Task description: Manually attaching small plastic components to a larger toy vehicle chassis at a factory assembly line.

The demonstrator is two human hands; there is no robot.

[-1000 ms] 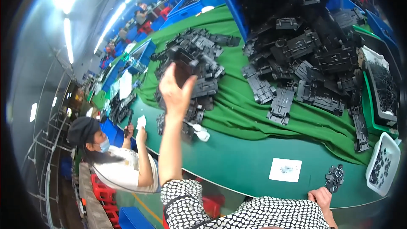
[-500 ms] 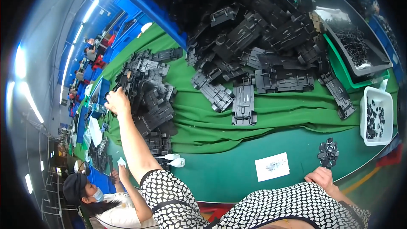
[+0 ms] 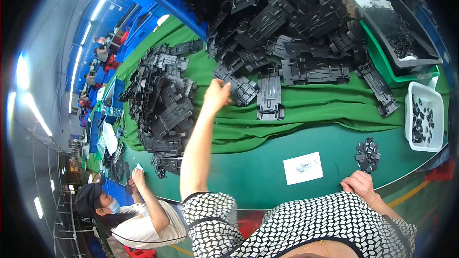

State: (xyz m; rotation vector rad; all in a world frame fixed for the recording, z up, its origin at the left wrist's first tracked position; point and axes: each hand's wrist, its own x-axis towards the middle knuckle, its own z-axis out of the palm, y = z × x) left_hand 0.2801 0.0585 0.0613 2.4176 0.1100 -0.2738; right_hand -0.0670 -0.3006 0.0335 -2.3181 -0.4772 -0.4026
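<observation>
Over the green cloth (image 3: 229, 138), my left hand (image 3: 217, 95) reaches forward with its fingers slightly bent and apart. It is at the near left end of a black plastic toy-car chassis (image 3: 243, 91); whether it touches that part cannot be told. Another chassis (image 3: 269, 93) lies just right of it. At the table's near edge, my right hand (image 3: 359, 185) rests with curled fingers, and what they may hold is hidden. Just beyond it sits a small cluster of black plastic parts (image 3: 367, 155).
A heap of chassis (image 3: 165, 100) covers the left side; a larger heap (image 3: 296, 24) spills from a blue bin. On the right stand a white tray (image 3: 410, 136) of small black parts and a dark bin (image 3: 423, 69). A white card (image 3: 303, 168) lies in front. A co-worker (image 3: 138, 224) sits at left.
My left hand has left the heap on the left and swung right to the loose chassis in the middle. My right hand stays at the table's edge. The view has shifted slightly.
</observation>
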